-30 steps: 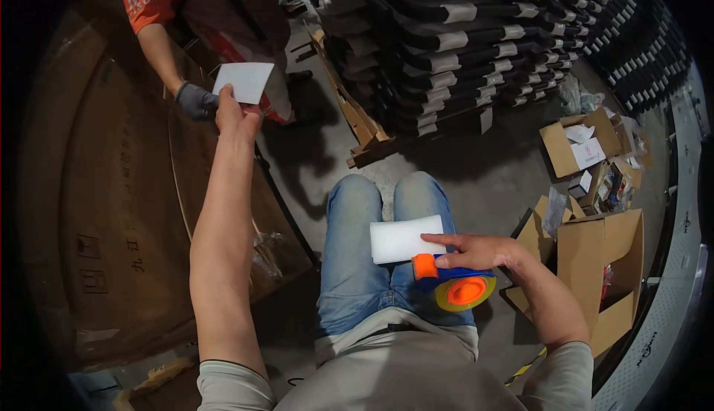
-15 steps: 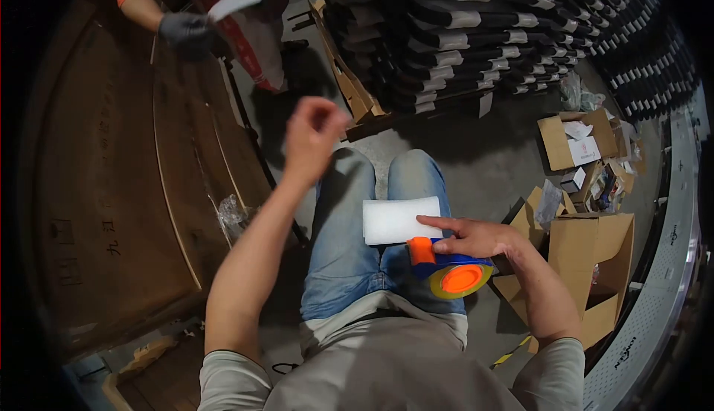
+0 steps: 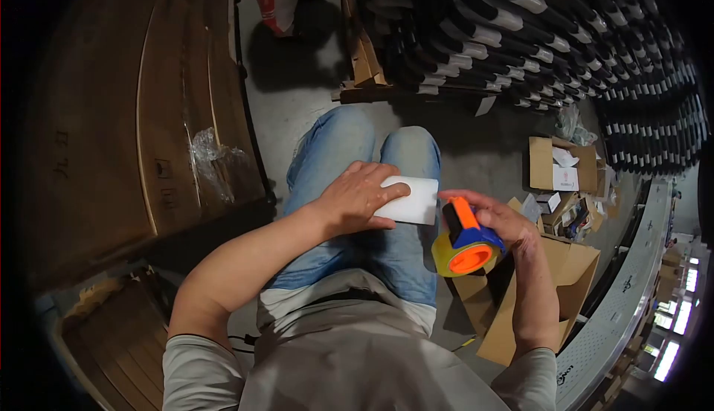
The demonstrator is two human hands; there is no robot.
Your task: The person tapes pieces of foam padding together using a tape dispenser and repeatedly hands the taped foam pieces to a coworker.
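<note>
A stack of white foam sheets (image 3: 418,201) rests on my thighs. My left hand (image 3: 362,197) lies over its left part, thumb and fingers spread on the foam. To the right of the foam, my right hand (image 3: 497,216) is wrapped round a blue and orange tape dispenser (image 3: 465,230), which carries a roll of yellowish tape. The dispenser is raised a little beside my right thigh, and its orange front part points toward the foam. My right palm is partly hidden behind the dispenser.
Large cardboard packages (image 3: 167,113) stand at the left. Black parts with white wrapping (image 3: 520,20) are stacked ahead. Open cardboard boxes (image 3: 565,270) sit on the floor at the right, beside a perforated metal rail (image 3: 602,336). Another person's leg (image 3: 275,2) shows at the top.
My left hand has come back from the other person, who took a white sheet, and now lies on the foam. My right hand has lifted the dispenser off my thigh. The view has turned right.
</note>
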